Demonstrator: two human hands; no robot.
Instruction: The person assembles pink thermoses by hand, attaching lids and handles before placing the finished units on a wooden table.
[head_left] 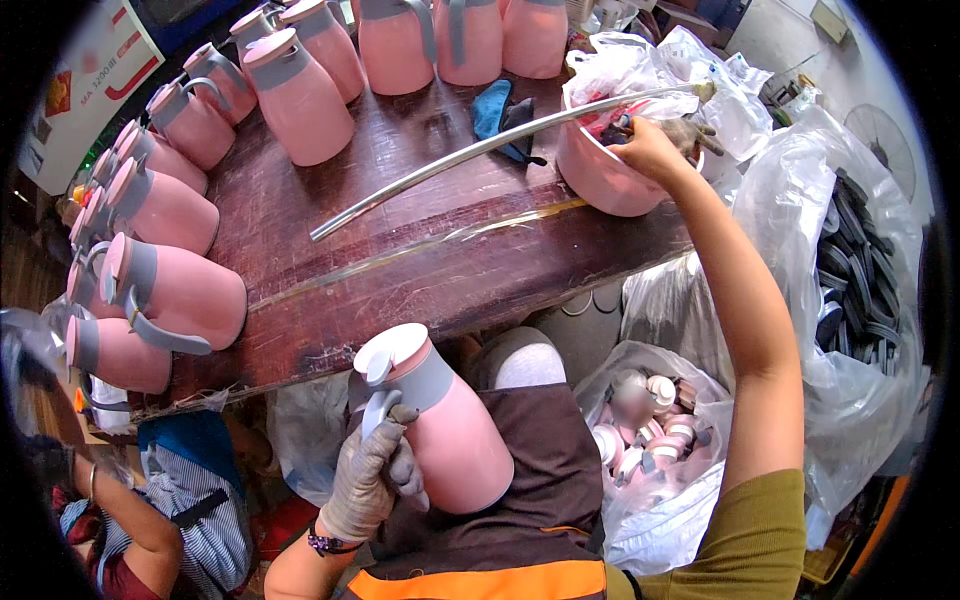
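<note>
On my lap a pink vacuum jug (455, 445) with a grey collar and pinkish-white lid leans to the left. My left hand (375, 470), in a pale work glove with grey fingertips, is wrapped round its grey handle (378, 410). Across the table, my bare right hand (652, 152) reaches into a pink tub (605, 180) at the table's right edge. Its fingers are bent down and partly hidden among small things in the tub. Beside it in the tub lies a greyish glove (690, 137). A long metal strip (430, 172) lies slanting across the table to the tub.
Several pink jugs (300, 105) line the left and far sides of the brown table (400, 280). A blue and black cloth (492, 115) lies near the tub. Bags of pink lids (655, 425) and dark handles (858, 280) stand at right. Another person's arm (140, 525) shows lower left.
</note>
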